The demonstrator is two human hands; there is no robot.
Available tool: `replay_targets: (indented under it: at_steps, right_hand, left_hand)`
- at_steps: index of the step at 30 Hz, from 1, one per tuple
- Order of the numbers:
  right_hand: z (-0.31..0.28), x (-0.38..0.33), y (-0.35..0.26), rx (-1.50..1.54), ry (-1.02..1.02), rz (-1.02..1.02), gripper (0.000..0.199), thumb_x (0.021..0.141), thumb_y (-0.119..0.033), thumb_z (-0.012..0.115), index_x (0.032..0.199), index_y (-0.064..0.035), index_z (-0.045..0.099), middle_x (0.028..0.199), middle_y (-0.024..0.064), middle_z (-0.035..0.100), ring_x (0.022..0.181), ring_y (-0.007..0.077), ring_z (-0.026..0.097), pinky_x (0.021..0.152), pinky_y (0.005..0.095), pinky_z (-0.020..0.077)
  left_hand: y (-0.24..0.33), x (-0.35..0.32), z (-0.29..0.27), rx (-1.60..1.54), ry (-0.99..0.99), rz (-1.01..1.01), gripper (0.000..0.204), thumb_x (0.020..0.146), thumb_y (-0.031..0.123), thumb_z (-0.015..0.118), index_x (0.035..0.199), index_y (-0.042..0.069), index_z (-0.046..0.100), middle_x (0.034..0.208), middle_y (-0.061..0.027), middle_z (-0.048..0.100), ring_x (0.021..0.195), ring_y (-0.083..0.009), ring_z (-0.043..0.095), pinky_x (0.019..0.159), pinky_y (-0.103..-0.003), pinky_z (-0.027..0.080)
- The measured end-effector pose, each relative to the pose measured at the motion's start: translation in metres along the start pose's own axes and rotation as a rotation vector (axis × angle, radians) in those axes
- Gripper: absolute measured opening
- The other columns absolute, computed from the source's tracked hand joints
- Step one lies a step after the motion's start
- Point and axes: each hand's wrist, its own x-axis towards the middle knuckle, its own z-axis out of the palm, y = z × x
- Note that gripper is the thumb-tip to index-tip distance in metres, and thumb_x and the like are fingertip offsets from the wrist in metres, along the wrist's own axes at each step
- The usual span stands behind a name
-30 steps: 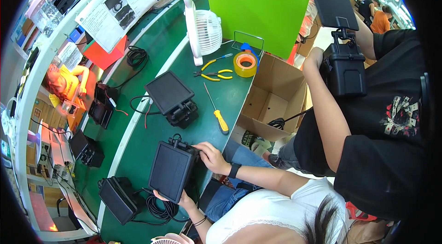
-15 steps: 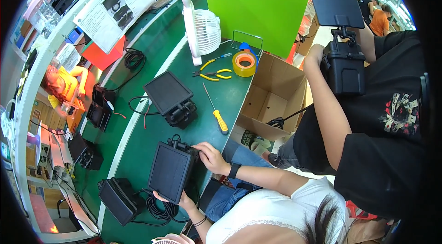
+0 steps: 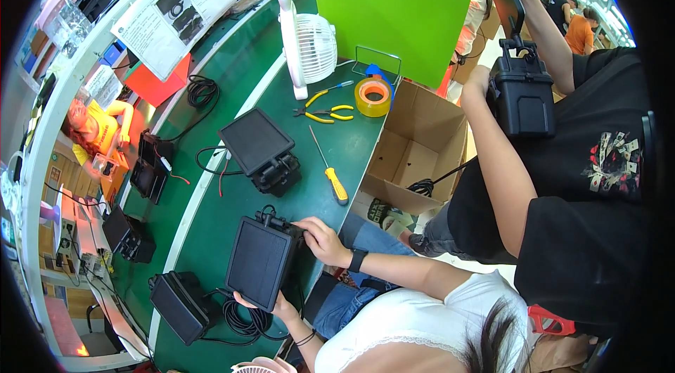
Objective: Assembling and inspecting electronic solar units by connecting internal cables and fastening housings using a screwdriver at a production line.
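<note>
A black box point(image 3: 294, 255) with a flat, dark rectangular panel point(image 3: 256, 264) hinged to it is between my hands at the near bench edge. My left hand point(image 3: 275, 306) grips the panel's lower edge from beneath, some fingers hidden behind it. With bent fingers, my right hand point(image 3: 323, 241) holds the box side by the bracket; its fingertips are partly hidden. Below the panel lies a coil of black cable point(image 3: 246, 318). A similar panel unit point(image 3: 259, 144) sits farther along the bench, and another point(image 3: 181, 306) lies at lower left.
On the green bench point(image 3: 330, 197) are a yellow-handled screwdriver point(image 3: 336, 187), yellow-handled pliers point(image 3: 327, 115), a tape roll point(image 3: 373, 97) and a white fan point(image 3: 309, 49). An open cardboard box point(image 3: 415, 137) stands beside it. At right, a co-worker in black handles another black unit point(image 3: 522, 92).
The co-worker's panel has swung from broadside to nearly edge-on, and their box has shifted slightly up. My hands and the unit between them stay in place.
</note>
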Motion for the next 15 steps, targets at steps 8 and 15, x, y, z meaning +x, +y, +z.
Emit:
replay_targets:
  at_steps: [8,15]
  right_hand:
    - [0.003,0.001,0.001,0.020,-0.009,-0.001,0.034,0.092,0.003,0.049,0.125,-0.0017,0.058,0.112,0.0178,0.059,0.100,0.0340,0.062,0.087,0.0364,0.0505]
    - [0.002,0.003,0.002,0.009,-0.003,-0.003,0.034,0.092,0.003,0.049,0.124,-0.0016,0.058,0.112,0.0177,0.059,0.100,0.0338,0.062,0.087,0.0362,0.0505]
  left_hand:
    - [0.010,0.002,0.003,-0.036,0.032,-0.053,0.088,0.086,0.023,0.069,0.154,-0.003,0.018,0.157,-0.0189,0.021,0.139,-0.0349,0.032,0.114,-0.048,0.028]
    - [0.012,0.004,0.008,-0.057,0.030,-0.067,0.090,0.086,0.025,0.070,0.154,-0.002,0.018,0.156,-0.0188,0.022,0.138,-0.0349,0.033,0.113,-0.048,0.030]
